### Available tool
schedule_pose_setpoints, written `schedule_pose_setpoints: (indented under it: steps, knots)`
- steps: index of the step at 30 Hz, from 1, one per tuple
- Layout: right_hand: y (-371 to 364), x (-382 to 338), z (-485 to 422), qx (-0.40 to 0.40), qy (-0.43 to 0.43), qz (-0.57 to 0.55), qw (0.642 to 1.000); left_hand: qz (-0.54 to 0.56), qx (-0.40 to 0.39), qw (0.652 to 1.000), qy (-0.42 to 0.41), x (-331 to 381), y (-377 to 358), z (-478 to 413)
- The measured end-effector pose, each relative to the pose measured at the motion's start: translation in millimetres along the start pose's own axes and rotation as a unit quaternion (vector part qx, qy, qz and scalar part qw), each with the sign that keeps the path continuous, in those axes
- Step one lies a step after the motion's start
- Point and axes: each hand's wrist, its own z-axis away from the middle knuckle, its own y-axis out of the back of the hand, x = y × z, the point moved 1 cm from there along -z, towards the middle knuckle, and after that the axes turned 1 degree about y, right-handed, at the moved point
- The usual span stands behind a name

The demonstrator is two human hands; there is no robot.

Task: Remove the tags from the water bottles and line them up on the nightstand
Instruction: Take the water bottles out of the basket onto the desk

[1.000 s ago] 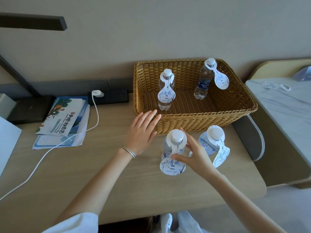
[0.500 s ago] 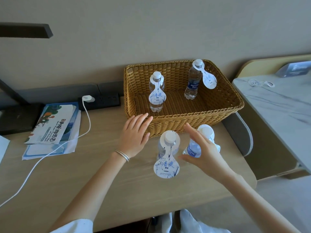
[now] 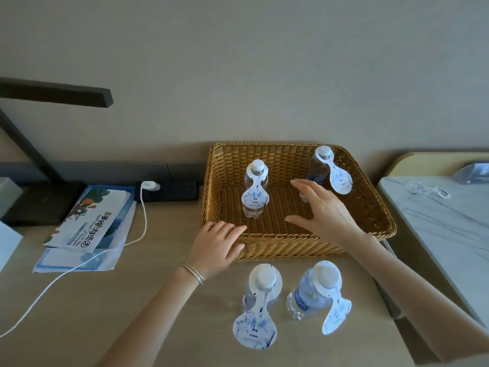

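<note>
Wooden desk [image 3: 132, 327], wicker basket [image 3: 377, 207], 2 tagged bottles [image 3: 260, 296] [image 3: 308, 295], booklets [image 3: 92, 221], lamp base [image 3: 39, 205], white cable [image 3: 66, 272]

Woven wicker basket [image 3: 296, 247], paper tags [image 3: 254, 331]

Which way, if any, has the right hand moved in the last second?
Yes: the right hand went from the near-left bottle away over the basket rim, now open inside it.
</note>
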Motion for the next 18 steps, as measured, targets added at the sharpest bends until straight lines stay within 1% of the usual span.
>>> schedule_pose_setpoints:
  steps: [5,8,11,14,18]
  knots:
    - [-35.0,27.9,-49.4,-0.048,-0.011,-0.001,0.999,0.016,0.046,0.999,0.022,2.9,-12.5,-1.1]
    - [-55.6,40.1,-77.0,-0.072,-0.014,-0.004,0.997,0.021,0.06,0.997,0.043,7.5,-13.7,0.4]
    - [-74.2,45.2,-101.3,-0.079,-0.007,-0.02,0.997,0.028,0.067,0.996,0.059,10.2,-15.4,1.5]
    - [-89.3,46.3,-119.0,-0.075,-0.008,-0.07,0.995,0.031,0.073,0.994,0.068,9.9,-17.1,2.9]
    - [-108.8,45.1,-132.5,-0.089,-0.024,-0.16,0.983,0.026,0.08,0.995,0.062,9.4,-15.1,2.3]
